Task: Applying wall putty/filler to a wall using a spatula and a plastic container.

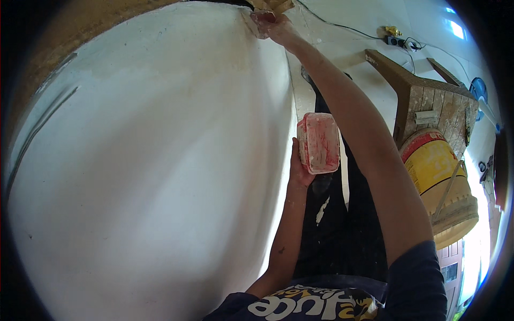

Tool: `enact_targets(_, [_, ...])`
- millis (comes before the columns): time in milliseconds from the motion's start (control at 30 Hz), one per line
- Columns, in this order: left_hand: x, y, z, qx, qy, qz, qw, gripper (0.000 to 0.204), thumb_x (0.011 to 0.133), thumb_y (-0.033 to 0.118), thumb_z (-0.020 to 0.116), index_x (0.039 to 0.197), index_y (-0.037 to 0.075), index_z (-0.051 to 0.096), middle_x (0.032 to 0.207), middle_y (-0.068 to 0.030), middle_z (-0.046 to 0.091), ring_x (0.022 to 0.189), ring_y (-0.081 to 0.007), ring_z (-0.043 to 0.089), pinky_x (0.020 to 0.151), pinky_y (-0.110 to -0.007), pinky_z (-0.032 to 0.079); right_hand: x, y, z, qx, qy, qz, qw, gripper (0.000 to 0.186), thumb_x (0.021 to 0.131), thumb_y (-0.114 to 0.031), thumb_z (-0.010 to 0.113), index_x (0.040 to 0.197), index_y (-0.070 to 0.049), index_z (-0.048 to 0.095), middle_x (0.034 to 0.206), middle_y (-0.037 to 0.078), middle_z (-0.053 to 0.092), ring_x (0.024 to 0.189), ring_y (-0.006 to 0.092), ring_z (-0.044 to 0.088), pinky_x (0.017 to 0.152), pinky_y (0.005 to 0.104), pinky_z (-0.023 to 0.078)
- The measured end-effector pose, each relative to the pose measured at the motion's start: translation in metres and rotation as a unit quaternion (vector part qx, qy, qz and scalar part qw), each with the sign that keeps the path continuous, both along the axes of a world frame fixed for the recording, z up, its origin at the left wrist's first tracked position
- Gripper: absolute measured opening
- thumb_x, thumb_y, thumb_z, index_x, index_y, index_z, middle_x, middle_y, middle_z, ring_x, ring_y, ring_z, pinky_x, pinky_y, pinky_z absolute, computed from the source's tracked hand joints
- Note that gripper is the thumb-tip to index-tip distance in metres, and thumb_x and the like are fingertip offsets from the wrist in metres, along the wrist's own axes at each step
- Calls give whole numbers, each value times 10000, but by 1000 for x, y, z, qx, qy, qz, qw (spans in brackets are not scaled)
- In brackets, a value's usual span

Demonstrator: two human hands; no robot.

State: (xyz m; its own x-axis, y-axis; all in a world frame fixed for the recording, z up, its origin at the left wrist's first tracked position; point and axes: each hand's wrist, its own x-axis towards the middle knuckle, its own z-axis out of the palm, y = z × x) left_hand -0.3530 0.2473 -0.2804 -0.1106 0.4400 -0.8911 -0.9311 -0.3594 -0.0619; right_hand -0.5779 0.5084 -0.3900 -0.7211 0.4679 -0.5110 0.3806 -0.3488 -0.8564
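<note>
My left hand (303,172) grips a small rectangular plastic tub (323,143) from its side and underneath. The tub is red, smeared with white, and its open top faces me. Stretched far forward, my right hand (284,33) is closed on a flat, reddish, whitish-smeared piece (262,24); its exact kind I cannot make out. That piece lies against the far edge of the white plastered wall (160,134), beside a torn brown edge (272,6).
At the right, a yellow bucket (436,166) rests against a wooden bench (436,104). Beyond the bench, a cable (342,25) runs to a black power strip (395,41). A blue object (478,90) lies at the far right. Brown surface (59,35) borders the wall at upper left.
</note>
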Motion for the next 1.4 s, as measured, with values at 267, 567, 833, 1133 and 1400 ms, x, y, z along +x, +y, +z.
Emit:
enact_targets(267, [1, 8, -1, 10, -31, 16, 999, 645, 1003, 571, 399, 1445, 103, 431, 1396, -135, 536, 1251, -303, 547, 1058, -498, 453, 36, -13, 4, -179, 169, 12, 969, 343, 950, -120, 584, 1264, 16, 610, 1122, 45, 682, 998, 144, 629, 913, 307, 506])
enact_targets(567, [-2, 13, -1, 24, -26, 29, 999, 646, 1001, 572, 405, 1444, 103, 432, 1399, -137, 532, 1256, -305, 541, 1057, -503, 452, -3, 16, -30, -143, 220, -32, 965, 315, 931, -100, 598, 1231, -6, 624, 1158, 39, 675, 1001, 148, 643, 918, 309, 520])
enact_targets(833, [0, 13, -1, 33, -31, 47, 998, 656, 999, 581, 393, 1449, 105, 426, 1418, -138, 515, 1276, -307, 525, 1066, -508, 444, 50, -24, 39, -50, 109, 94, 988, 331, 934, -64, 584, 1251, -99, 671, 1133, 30, 708, 1029, 135, 622, 962, 270, 460])
enact_targets(1133, [6, 1, -9, -12, -33, 22, 999, 656, 993, 592, 401, 1444, 117, 439, 1410, -128, 526, 1256, -309, 541, 1066, -505, 443, 8, -9, 11, 126, 89, -17, 988, 346, 974, -72, 569, 1311, -130, 619, 1144, 56, 683, 972, 114, 616, 901, 260, 490])
enact_targets(1400, [11, 8, -19, -25, -55, 41, 997, 635, 984, 591, 428, 1428, 139, 468, 1392, -129, 544, 1254, -307, 542, 1051, -519, 446, 19, -93, 9, -82, 253, -143, 953, 621, 891, 188, 391, 1377, -151, 576, 1444, 48, 496, 1328, 171, 466, 1060, 265, 395])
